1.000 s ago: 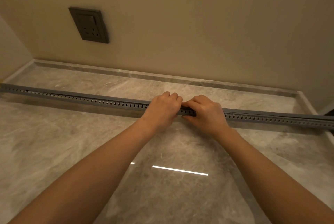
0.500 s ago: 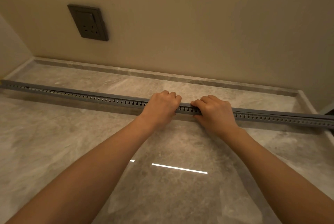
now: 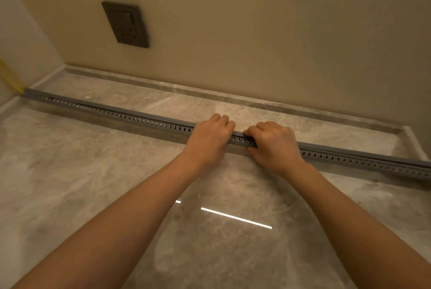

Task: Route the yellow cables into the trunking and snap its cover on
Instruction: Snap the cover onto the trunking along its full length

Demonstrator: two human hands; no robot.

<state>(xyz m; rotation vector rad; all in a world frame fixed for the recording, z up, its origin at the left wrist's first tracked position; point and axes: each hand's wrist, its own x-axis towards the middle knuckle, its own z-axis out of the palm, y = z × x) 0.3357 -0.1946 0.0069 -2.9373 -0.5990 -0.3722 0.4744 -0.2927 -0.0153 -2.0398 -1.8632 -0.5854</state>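
Observation:
A long grey slotted trunking (image 3: 130, 117) lies across the marble surface from far left to far right, its grey cover (image 3: 238, 134) on top. My left hand (image 3: 210, 139) and my right hand (image 3: 275, 146) sit side by side near the trunking's middle, fingers curled over the cover and pressed on it. A short yellow cable (image 3: 10, 77) shows at the trunking's left end, running up the side wall. Inside the trunking the cables are hidden.
A dark wall socket (image 3: 126, 24) is set in the beige back wall (image 3: 279, 31). The marble surface (image 3: 70, 183) has a raised lip along the back and right edge. A bright light reflection (image 3: 235, 217) lies on the marble between my forearms.
The view has shifted right, so the trunking's left end and the yellow cable now show. My right hand slid a little right along the cover, then back nearer my left hand.

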